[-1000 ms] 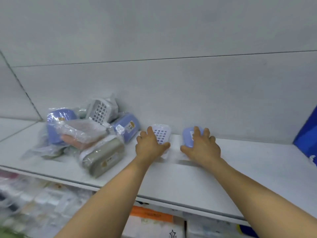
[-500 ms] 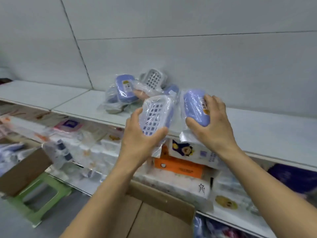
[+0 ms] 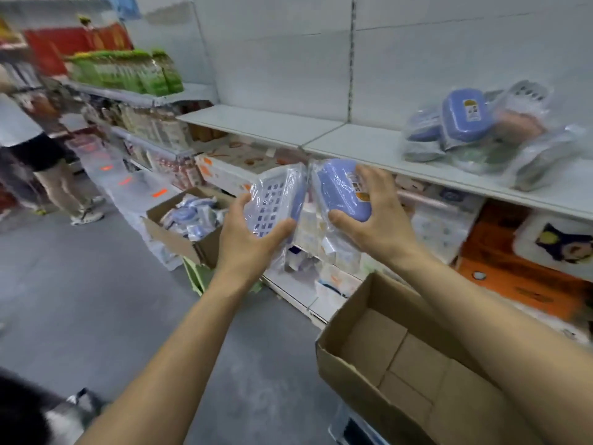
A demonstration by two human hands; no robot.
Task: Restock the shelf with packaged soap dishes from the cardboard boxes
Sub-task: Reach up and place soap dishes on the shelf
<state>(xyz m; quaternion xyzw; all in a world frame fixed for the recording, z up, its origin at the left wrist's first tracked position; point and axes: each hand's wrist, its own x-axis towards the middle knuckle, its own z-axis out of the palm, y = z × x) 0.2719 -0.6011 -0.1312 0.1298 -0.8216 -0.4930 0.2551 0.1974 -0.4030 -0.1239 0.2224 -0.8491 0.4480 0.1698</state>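
My left hand (image 3: pixel 250 234) grips a plastic-wrapped soap dish with a white perforated tray (image 3: pixel 272 200). My right hand (image 3: pixel 373 216) holds a wrapped blue soap dish (image 3: pixel 340 189) beside it. Both are in the air in front of the white shelf (image 3: pixel 369 146), below its edge. A pile of wrapped soap dishes (image 3: pixel 475 130) lies on that shelf at the right. An empty cardboard box (image 3: pixel 401 354) stands open under my right forearm. A second cardboard box (image 3: pixel 192 220) further left holds several wrapped dishes.
Lower shelves carry packed goods, with orange boxes (image 3: pixel 526 271) at the right. A green stool (image 3: pixel 199 277) sits under the far box. A person (image 3: pixel 48 162) stands in the aisle at the left. The grey floor (image 3: pixel 80 284) stretches left of me.
Both hands lifted the two wrapped dishes off the shelf and drew them back. My view swung left, so the aisle, the filled box and the person came into sight.
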